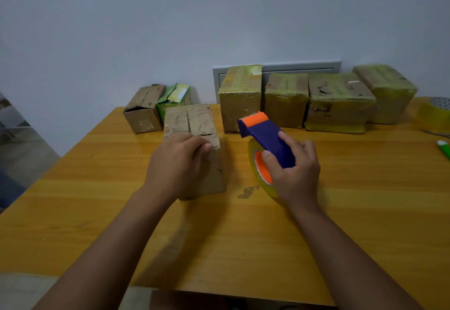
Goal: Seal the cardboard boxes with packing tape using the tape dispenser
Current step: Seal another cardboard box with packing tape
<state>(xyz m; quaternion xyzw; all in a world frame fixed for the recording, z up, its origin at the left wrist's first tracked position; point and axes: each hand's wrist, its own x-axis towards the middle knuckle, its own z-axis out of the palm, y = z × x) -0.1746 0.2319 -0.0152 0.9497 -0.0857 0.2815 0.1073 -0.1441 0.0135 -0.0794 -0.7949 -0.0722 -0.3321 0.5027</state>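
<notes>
The tape dispenser point(265, 137) is blue with an orange head and an orange hub, and carries a roll of yellowish tape point(261, 176); it is held above the wooden table point(341, 212), right of centre, toothed end pointing away. The right hand point(295, 166) grips it, thumb on the hub side and fingers curled over the blue body. Just left of it stands a worn brown cardboard box point(194, 124), its top flaps closed with a seam down the middle; the left hand point(175, 163) rests on its near top edge, fingers bent over the corner. Four boxes wrapped in yellowish tape point(316, 100) line the wall behind. At back left sit a dented brown box point(142, 112) and a torn green carton point(173, 99). A second tape roll point(435, 110) and a green object point(444, 148) are cut off at the right edge.
</notes>
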